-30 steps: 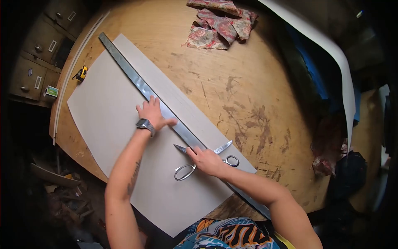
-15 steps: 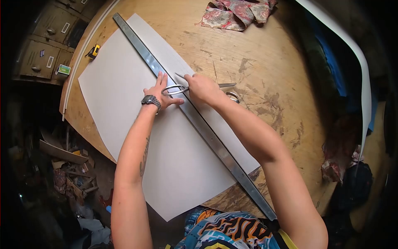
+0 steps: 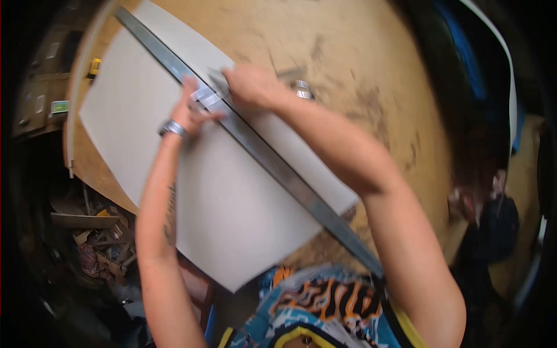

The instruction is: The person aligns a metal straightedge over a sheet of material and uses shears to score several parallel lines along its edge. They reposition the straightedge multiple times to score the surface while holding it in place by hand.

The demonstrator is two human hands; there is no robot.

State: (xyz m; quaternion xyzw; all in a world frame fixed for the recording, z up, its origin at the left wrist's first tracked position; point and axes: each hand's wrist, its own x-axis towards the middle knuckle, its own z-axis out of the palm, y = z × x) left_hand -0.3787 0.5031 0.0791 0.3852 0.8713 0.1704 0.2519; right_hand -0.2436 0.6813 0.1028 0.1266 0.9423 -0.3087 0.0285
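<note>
A long metal straightedge (image 3: 278, 168) lies slantwise across a large white sheet (image 3: 232, 220) on the wooden table. My left hand (image 3: 189, 110), a watch on its wrist, is at the straightedge with fingers and thumb spread, holding nothing. Just across the bar, my right hand (image 3: 252, 87) is closed around a pair of metal scissors (image 3: 301, 90). Their blades are spread apart, one point sticking out past my fist near the bar's far edge. One handle loop reaches over the straightedge by my left fingers. Motion blur and my fist hide the scissors' middle.
A yellow tape measure (image 3: 95, 68) sits near the table's left edge. Drawers (image 3: 38, 104) stand beyond that edge, with a green-and-white box (image 3: 60, 107). Scrap wood and clutter (image 3: 98, 238) lie on the floor at lower left. A dark bag (image 3: 499, 226) is at right.
The view has shifted, so table, sheet and hands appear further left and up, and blurred. The floral cloth at the top has left the view. My right hand still grips the scissors.
</note>
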